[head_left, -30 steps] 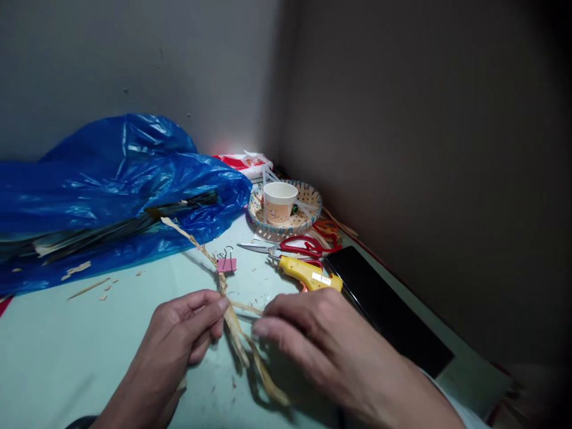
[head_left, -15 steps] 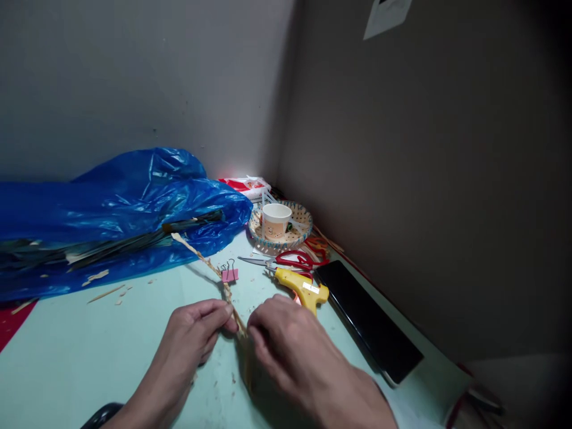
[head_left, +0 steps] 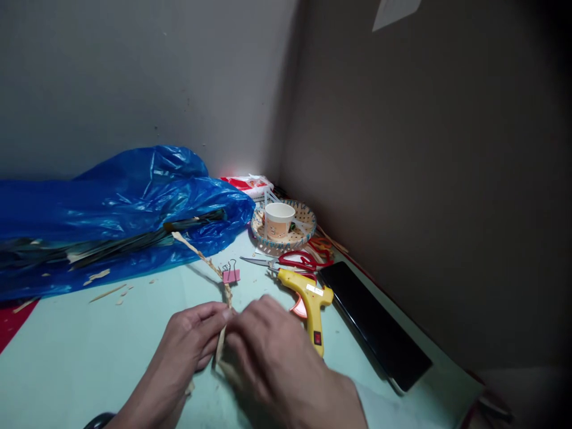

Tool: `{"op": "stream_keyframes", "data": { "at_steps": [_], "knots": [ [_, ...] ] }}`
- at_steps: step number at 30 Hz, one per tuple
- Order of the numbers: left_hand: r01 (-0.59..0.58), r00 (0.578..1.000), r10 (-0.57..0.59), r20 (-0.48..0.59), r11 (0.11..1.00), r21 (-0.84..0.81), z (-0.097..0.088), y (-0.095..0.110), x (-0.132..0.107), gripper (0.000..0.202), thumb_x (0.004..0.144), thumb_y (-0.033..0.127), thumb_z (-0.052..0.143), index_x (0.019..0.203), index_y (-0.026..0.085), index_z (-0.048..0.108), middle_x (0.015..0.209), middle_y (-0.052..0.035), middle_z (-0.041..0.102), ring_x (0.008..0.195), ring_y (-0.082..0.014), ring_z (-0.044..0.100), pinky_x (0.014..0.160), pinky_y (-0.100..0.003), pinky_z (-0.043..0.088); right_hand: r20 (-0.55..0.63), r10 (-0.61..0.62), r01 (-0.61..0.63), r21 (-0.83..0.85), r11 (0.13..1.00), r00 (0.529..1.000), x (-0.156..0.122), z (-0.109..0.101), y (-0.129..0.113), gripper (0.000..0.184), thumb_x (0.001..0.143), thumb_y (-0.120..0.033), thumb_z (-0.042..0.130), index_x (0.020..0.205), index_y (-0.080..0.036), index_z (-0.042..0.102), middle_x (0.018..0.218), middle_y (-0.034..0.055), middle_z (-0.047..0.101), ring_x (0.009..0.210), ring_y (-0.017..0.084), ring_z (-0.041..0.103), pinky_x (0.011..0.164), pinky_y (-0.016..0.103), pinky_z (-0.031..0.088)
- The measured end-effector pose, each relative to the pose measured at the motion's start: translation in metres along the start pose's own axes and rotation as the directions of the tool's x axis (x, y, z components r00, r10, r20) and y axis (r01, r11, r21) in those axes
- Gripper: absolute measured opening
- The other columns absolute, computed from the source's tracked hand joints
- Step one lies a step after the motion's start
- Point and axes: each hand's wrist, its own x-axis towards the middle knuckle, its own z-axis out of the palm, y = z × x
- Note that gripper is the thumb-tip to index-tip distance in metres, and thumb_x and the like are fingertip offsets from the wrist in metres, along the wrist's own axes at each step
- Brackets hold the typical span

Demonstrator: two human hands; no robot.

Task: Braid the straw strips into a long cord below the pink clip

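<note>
A twisted cord of pale dried plant fibre (head_left: 196, 252) runs from the blue bag's edge down toward my hands, with a pink binder clip (head_left: 231, 276) fixed on it. My left hand (head_left: 196, 333) pinches the cord below the clip between thumb and forefinger. Against it sits my right hand (head_left: 272, 351), its fingers curled around the strands at the same spot; its fingertips are partly hidden and slightly blurred. A loose flat strand (head_left: 220, 345) hangs down between the two hands.
A blue plastic bag (head_left: 147, 190) with dark dried stalks (head_left: 134, 241) lies at left. Beyond my right hand are a yellow glue gun (head_left: 313, 295), red-handled scissors (head_left: 299, 260) and a black phone-like slab (head_left: 375, 325). A woven basket (head_left: 308, 235) holds a paper cup (head_left: 279, 221).
My right hand has moved left, up against my left hand, uncovering the glue gun's handle. The loose strand has swung left. The left hand keeps its pinch on the cord.
</note>
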Motion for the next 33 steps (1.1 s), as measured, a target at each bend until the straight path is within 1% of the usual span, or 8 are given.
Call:
{"op": "stream_keyframes", "data": {
  "at_steps": [2,4,7,13,17,26,30,33],
  "knots": [
    [0.029,0.999,-0.029,0.024,0.999,-0.030,-0.001,-0.001,0.001,0.021,0.066,0.033,0.079,0.065,0.016,0.067,0.052,0.0044,0.059,0.041,-0.0063,0.046,0.042,-0.015,0.031,0.009,0.179,-0.179,0.100,0.979,0.984,0.008,-0.019,0.004,0.022,0.099,-0.026,0.042,0.105,-0.015,0.060,0.099,0.0098,0.063,0.094,0.022,0.057,0.082,0.035,0.044],
    [0.035,0.999,-0.034,0.034,0.999,-0.035,-0.002,-0.003,0.002,0.021,0.067,0.034,0.078,0.065,0.016,0.066,0.053,0.0054,0.058,0.042,-0.0058,0.045,0.042,-0.015,0.030,0.096,0.229,-0.243,0.192,0.951,0.969,0.014,-0.025,0.011,0.021,0.099,-0.028,0.043,0.102,-0.016,0.060,0.095,0.0079,0.064,0.090,0.020,0.058,0.078,0.032,0.043],
    [0.057,0.998,-0.056,0.016,0.998,-0.042,-0.001,-0.006,0.002,0.021,0.067,0.033,0.079,0.073,0.017,0.067,0.060,0.0042,0.064,0.047,-0.0066,0.052,0.046,-0.014,0.036,0.151,0.211,-0.248,0.295,0.923,0.966,0.019,-0.018,0.021,0.022,0.099,-0.029,0.042,0.100,-0.017,0.061,0.091,0.0052,0.064,0.087,0.018,0.058,0.076,0.030,0.041],
    [0.061,0.998,-0.060,0.009,0.995,-0.078,-0.002,-0.009,0.002,0.026,0.064,0.034,0.082,0.078,0.017,0.067,0.059,0.0056,0.063,0.042,-0.0053,0.050,0.045,-0.015,0.036,0.072,0.249,-0.257,0.374,0.891,0.966,0.018,-0.006,0.019,0.016,0.098,-0.027,0.046,0.104,-0.017,0.057,0.100,0.0057,0.061,0.096,0.018,0.055,0.080,0.030,0.039],
    [0.088,0.996,-0.088,0.006,0.993,-0.076,-0.004,-0.010,0.002,0.034,0.062,0.035,0.082,0.088,0.019,0.067,0.063,0.0035,0.067,0.052,-0.0124,0.061,0.057,-0.023,0.048,0.194,0.226,-0.293,0.479,0.827,0.955,0.019,0.001,0.016,0.025,0.101,-0.032,0.039,0.092,-0.017,0.057,0.083,0.0035,0.062,0.081,0.016,0.056,0.071,0.027,0.040],
    [-0.057,0.998,0.056,-0.032,0.998,-0.025,0.003,-0.015,-0.006,0.027,0.072,0.036,0.072,0.089,0.021,0.056,0.061,0.0063,0.062,0.052,-0.0119,0.055,0.050,-0.019,0.037,0.164,0.203,-0.260,0.527,0.809,0.965,0.029,0.010,0.020,0.031,0.094,-0.018,0.045,0.064,-0.016,0.055,0.060,-0.0034,0.054,0.058,0.010,0.047,0.059,0.023,0.031],
    [-0.215,0.973,0.227,-0.033,0.953,0.214,-0.001,-0.015,-0.011,0.016,0.078,0.033,0.065,0.086,0.025,0.054,0.064,0.0044,0.067,0.060,-0.0167,0.060,0.058,-0.024,0.042,0.136,0.268,-0.298,0.528,0.795,0.954,0.028,0.015,0.019,0.025,0.087,-0.015,0.050,0.064,-0.015,0.060,0.057,-0.0028,0.054,0.056,0.011,0.046,0.056,0.023,0.029],
    [-0.314,0.930,0.367,0.004,0.789,0.528,-0.006,-0.007,-0.017,0.013,0.083,0.034,0.060,0.075,0.025,0.058,0.065,0.0029,0.069,0.064,-0.0197,0.062,0.064,-0.026,0.042,0.099,0.304,-0.307,0.542,0.782,0.948,0.025,0.020,0.019,0.021,0.085,-0.015,0.051,0.069,-0.014,0.063,0.058,-0.0012,0.057,0.057,0.012,0.047,0.056,0.024,0.029]
  ]
}}
